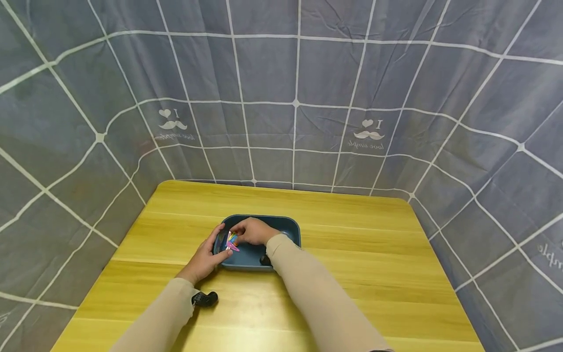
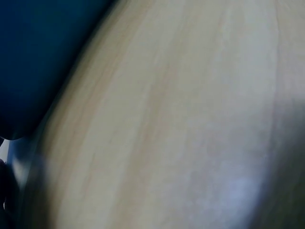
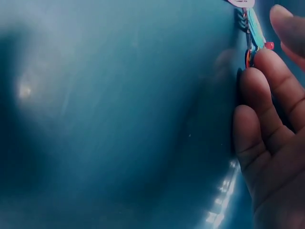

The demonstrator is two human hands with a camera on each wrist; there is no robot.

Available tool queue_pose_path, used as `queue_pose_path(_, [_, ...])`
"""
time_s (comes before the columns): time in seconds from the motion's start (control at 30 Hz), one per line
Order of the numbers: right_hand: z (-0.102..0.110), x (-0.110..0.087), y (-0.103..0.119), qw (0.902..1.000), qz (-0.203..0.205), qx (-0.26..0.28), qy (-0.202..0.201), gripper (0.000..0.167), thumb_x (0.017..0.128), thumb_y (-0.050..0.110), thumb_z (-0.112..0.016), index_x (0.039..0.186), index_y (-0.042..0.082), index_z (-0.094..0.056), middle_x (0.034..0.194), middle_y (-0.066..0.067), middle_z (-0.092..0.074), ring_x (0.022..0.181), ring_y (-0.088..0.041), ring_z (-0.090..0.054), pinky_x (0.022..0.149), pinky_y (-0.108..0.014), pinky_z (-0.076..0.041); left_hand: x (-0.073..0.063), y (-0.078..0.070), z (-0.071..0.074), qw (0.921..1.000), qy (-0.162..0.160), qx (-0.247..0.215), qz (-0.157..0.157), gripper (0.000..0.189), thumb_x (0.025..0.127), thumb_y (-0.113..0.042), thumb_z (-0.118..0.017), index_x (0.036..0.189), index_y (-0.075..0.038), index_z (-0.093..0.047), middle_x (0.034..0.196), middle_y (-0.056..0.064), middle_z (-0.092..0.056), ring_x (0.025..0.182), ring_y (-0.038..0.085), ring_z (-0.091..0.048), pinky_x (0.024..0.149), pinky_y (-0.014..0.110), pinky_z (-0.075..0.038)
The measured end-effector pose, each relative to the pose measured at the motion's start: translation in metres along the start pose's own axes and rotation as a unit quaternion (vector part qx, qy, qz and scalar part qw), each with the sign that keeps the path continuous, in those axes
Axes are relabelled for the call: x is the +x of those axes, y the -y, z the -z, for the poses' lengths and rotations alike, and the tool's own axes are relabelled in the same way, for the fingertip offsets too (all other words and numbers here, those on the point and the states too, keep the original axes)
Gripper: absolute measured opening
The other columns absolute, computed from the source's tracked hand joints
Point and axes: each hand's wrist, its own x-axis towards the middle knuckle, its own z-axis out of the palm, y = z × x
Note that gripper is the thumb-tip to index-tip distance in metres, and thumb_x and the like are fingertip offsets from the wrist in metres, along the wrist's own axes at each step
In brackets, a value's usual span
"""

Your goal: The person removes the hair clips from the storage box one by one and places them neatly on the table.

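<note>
Bin (image 1: 251, 255), one: dark teal-blue, oblong with rounded corners, standing on the wooden table (image 1: 352, 274). Contents: a cluster of small colourful pieces (image 1: 231, 239), at the bin's left end, between my two hands; pink, blue, yellow and white show from above (what they are exactly, I cannot make out).

Left hand (image 1: 203, 258), one: laid about the bin's left end, fingers and thumb spread wide apart. The fingers run along the left side to the far corner; the thumb reaches over the near side, its tip just beside a pink piece (image 1: 234, 247). I cannot tell whether the two touch.

Right hand (image 1: 254, 231), one: inside the bin, coming in from the right, fingertips at the cluster. From its wrist, three fingers lie gently bent, with a gap between thumb and nearest finger; a turquoise piece (image 3: 256, 29) and a red tip (image 3: 269, 46) show close by. Whether I pinch any of them, I cannot tell.

Sleeves (image 1: 321, 288), two, beige. Black wrist camera (image 1: 205, 299), on my left wrist.

Backdrop: grey curtain (image 1: 272, 68), white grid lines, moustache prints (image 1: 173, 125), lettering reversed. The left wrist view is blurred: bin wall, wood grain.
</note>
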Motion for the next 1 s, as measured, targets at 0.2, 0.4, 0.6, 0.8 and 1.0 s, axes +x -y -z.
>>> queue_pose_path(0.2, [-0.005,-0.001,0.008,0.9989,0.003,-0.047,0.008,0.044,0.094,0.023,-0.082,0.136,0.019,-0.073,0.111,0.004,-0.076,0.092,-0.005,-0.062,0.084,-0.019,-0.054,0.001,0.003,-0.003,0.9999,-0.006,0.014,-0.005,0.085,0.102,-0.029,-0.071,0.170,-0.023,-0.020,0.170,0.028,-0.027,0.155,0.053,-0.030,0.122,0.072,-0.028])
queue_pose_path(0.4, [-0.009,-0.001,0.022,0.9915,0.017,-0.126,0.027,0.038,0.094,0.024,-0.082,0.132,0.023,-0.076,0.115,0.003,-0.075,0.093,-0.006,-0.063,0.084,-0.021,-0.054,0.000,0.005,-0.003,0.9995,-0.012,0.028,-0.008,0.083,0.102,-0.029,-0.069,0.169,-0.021,-0.022,0.167,0.030,-0.032,0.153,0.053,-0.032,0.121,0.073,-0.029])
queue_pose_path(0.6, [-0.013,0.001,0.024,0.9866,0.021,-0.161,0.013,0.026,0.095,0.020,-0.080,0.120,0.025,-0.082,0.106,0.007,-0.077,0.092,-0.006,-0.064,0.086,-0.020,-0.054,0.000,0.005,-0.002,0.9995,-0.016,0.028,0.003,0.084,0.101,-0.029,-0.070,0.169,-0.022,-0.021,0.167,0.030,-0.032,0.152,0.054,-0.034,0.122,0.072,-0.029])
queue_pose_path(0.8, [-0.015,0.001,0.022,0.9805,0.025,-0.195,-0.005,0.020,0.095,0.023,-0.080,0.114,0.028,-0.084,0.110,0.011,-0.078,0.107,-0.007,-0.068,0.099,-0.020,-0.053,-0.001,0.004,-0.003,0.9991,-0.022,0.033,0.010,0.083,0.101,-0.030,-0.070,0.169,-0.022,-0.023,0.166,0.031,-0.033,0.151,0.054,-0.035,0.122,0.071,-0.029])
queue_pose_path(1.0, [-0.015,0.001,0.022,0.9788,0.027,-0.203,-0.010,0.018,0.095,0.023,-0.079,0.112,0.028,-0.084,0.112,0.009,-0.078,0.106,-0.007,-0.069,0.099,-0.021,-0.054,-0.001,0.003,-0.005,0.9987,-0.028,0.039,0.017,0.082,0.101,-0.028,-0.070,0.169,-0.024,-0.024,0.166,0.030,-0.034,0.150,0.052,-0.036,0.121,0.071,-0.030])
